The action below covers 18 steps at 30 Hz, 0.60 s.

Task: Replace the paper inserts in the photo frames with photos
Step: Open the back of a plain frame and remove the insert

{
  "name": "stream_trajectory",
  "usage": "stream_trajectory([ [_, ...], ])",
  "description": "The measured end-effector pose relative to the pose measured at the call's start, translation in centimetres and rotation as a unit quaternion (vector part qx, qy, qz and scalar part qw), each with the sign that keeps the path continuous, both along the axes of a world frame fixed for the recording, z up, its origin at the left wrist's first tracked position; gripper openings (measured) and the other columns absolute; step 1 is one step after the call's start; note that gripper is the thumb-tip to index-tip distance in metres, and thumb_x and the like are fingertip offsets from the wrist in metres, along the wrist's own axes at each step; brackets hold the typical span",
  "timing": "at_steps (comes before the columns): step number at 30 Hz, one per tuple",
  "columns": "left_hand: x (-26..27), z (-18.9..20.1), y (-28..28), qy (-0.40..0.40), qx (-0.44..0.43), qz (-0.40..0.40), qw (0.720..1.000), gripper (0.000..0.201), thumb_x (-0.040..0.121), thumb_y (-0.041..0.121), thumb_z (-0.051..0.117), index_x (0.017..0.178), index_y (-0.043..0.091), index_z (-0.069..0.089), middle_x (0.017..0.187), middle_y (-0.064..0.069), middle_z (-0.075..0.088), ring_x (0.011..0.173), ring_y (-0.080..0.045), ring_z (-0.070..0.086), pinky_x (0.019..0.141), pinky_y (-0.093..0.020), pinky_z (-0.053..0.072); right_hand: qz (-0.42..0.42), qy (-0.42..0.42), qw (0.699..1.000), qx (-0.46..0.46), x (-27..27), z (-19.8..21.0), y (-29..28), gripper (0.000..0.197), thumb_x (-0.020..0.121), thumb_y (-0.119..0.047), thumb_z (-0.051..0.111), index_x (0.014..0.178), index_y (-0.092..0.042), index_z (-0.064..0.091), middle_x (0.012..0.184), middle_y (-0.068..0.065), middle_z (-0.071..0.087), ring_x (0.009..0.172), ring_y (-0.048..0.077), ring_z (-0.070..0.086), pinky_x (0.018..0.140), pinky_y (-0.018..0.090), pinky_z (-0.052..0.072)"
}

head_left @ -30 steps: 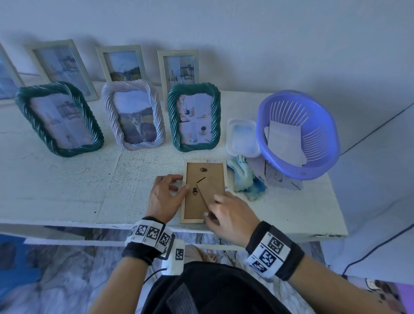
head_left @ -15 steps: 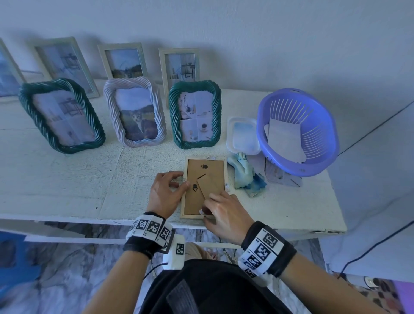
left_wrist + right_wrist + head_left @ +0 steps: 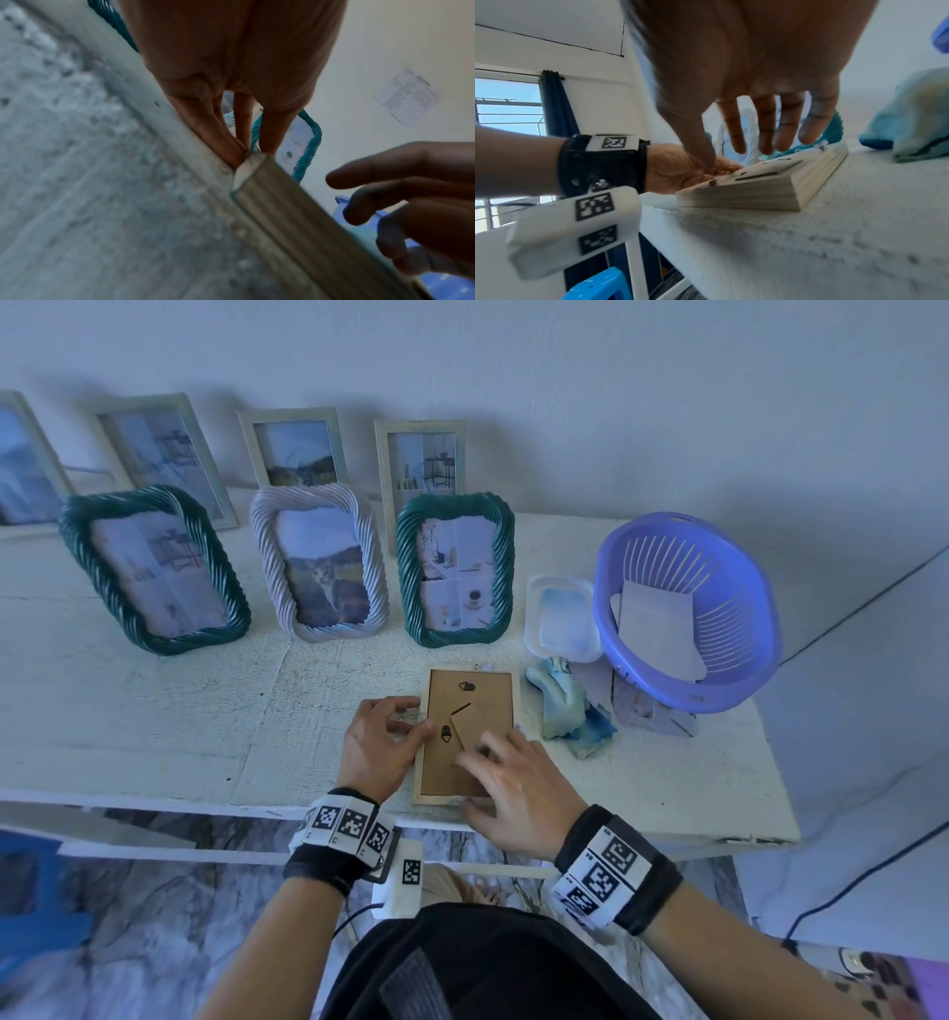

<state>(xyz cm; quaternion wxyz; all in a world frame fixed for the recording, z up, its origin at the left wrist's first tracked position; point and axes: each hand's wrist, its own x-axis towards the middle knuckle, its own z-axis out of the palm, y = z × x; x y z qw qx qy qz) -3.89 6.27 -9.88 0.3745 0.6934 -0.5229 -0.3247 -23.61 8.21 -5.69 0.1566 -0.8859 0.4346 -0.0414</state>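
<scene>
A light wooden photo frame (image 3: pixel 482 690) lies face down near the table's front edge, its brown backing board and fold-out stand facing up. My left hand (image 3: pixel 382 747) pinches the frame's left rail, thumb on top by a small black tab (image 3: pixel 445 734) and fingers against the outer side. In the left wrist view those fingers (image 3: pixel 226 146) lie along the frame's side (image 3: pixel 282 205). My right hand (image 3: pixel 513 783) hovers over the lower right of the backing with fingers spread, holding nothing. Seen from the right wrist, its fingers (image 3: pixel 767 125) hang just above the frame (image 3: pixel 757 190).
Behind stand two teal twisted frames (image 3: pixel 154 572) (image 3: pixel 454 570) and a white one (image 3: pixel 318 567), with plain frames (image 3: pixel 421 459) leaning on the wall. To the right are a clear tub (image 3: pixel 562 618), a crumpled cloth (image 3: pixel 565 706) and a purple basket (image 3: pixel 606 588) holding paper.
My right hand has moved from the frame's bottom edge up over the backing, fingers now spread. The left hand keeps its hold on the left rail.
</scene>
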Motion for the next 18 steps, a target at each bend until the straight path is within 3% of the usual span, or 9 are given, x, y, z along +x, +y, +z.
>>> stream_trajectory([
  [4,0.6,-0.2,-0.1,0.023,0.009,0.002,1.000,0.032,0.084,0.029,0.074,0.113,0.018,0.066,0.109,-0.004,0.057,0.088,-0.001,0.061,0.061,-0.038,0.061,-0.103,0.048,0.991,-0.067,1.2,0.4,-1.1,0.039,0.084,-0.046,0.057,0.111,-0.019,0.058,0.097,0.006,0.054,0.083,0.027,0.050,0.069,0.040,0.047],
  [7,0.8,-0.2,-0.1,0.031,0.017,-0.005,0.999,0.033,0.085,0.029,0.073,0.115,0.018,0.066,0.110,-0.001,0.056,0.090,-0.003,0.061,0.062,-0.037,0.061,-0.116,0.084,0.987,-0.073,2.5,0.3,-1.4,0.039,0.078,-0.049,0.064,0.106,-0.022,0.060,0.088,0.005,0.057,0.081,0.029,0.051,0.068,0.040,0.043],
  [13,1.4,0.0,0.0,0.028,0.019,-0.037,0.999,0.034,0.088,0.021,0.069,0.120,0.013,0.064,0.112,-0.003,0.055,0.092,-0.005,0.062,0.057,-0.018,0.057,-0.152,0.036,0.986,-0.056,3.3,0.3,-2.1,0.027,0.083,-0.036,0.062,0.108,-0.025,0.065,0.098,0.007,0.053,0.094,0.030,0.048,0.078,0.041,0.039],
  [18,1.2,0.3,0.1,0.031,0.015,-0.024,0.999,0.033,0.087,0.020,0.070,0.120,0.014,0.066,0.113,-0.006,0.056,0.093,-0.009,0.063,0.065,-0.037,0.061,-0.181,0.035,0.979,-0.083,3.7,0.4,-1.8,0.022,0.070,-0.038,0.071,0.087,-0.025,0.069,0.086,0.004,0.051,0.083,0.028,0.047,0.072,0.040,0.041],
])
